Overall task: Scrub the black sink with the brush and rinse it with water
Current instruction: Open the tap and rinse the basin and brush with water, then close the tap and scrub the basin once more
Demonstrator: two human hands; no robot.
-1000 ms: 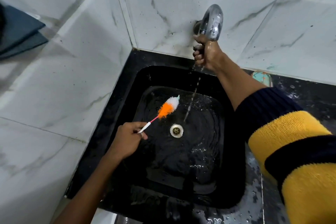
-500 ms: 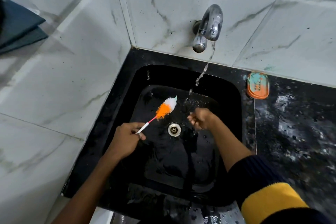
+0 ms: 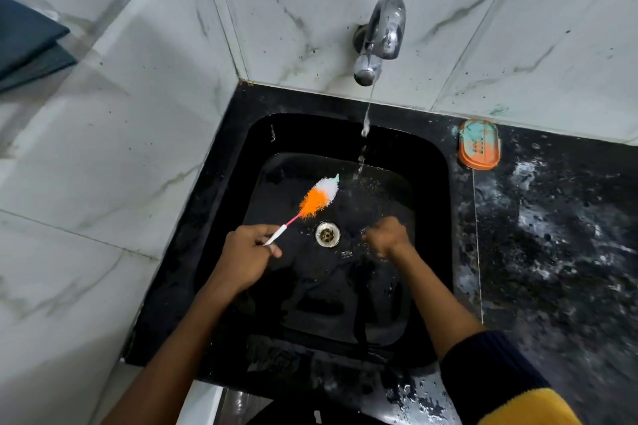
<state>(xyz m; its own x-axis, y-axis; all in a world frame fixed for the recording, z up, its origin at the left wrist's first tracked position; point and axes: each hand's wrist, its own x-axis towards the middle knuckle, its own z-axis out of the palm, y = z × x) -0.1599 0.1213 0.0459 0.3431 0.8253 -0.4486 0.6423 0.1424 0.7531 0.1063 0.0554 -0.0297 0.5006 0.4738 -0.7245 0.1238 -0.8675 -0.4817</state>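
Observation:
The black sink (image 3: pixel 428 183) is set into a dark counter, with a round metal drain (image 3: pixel 327 234) at its bottom. My left hand (image 3: pixel 245 256) grips the white handle of a brush (image 3: pixel 317 198) with orange and white bristles, held above the basin left of the drain. My right hand (image 3: pixel 386 238) is down in the basin just right of the drain, its fingers curled and holding nothing. A chrome tap (image 3: pixel 379 36) on the back wall lets a thin stream of water (image 3: pixel 364 138) fall into the sink.
An orange soap dish (image 3: pixel 479 144) sits on the wet, speckled black counter (image 3: pixel 552 235) to the right of the sink. White marble tiles (image 3: pixel 103 166) close in the left side and back. A dark blue object (image 3: pixel 27 41) lies at far left.
My right hand left the tap, came down into the basin and now sits beside the drain. The water stream has thinned. My left hand and the brush have barely moved.

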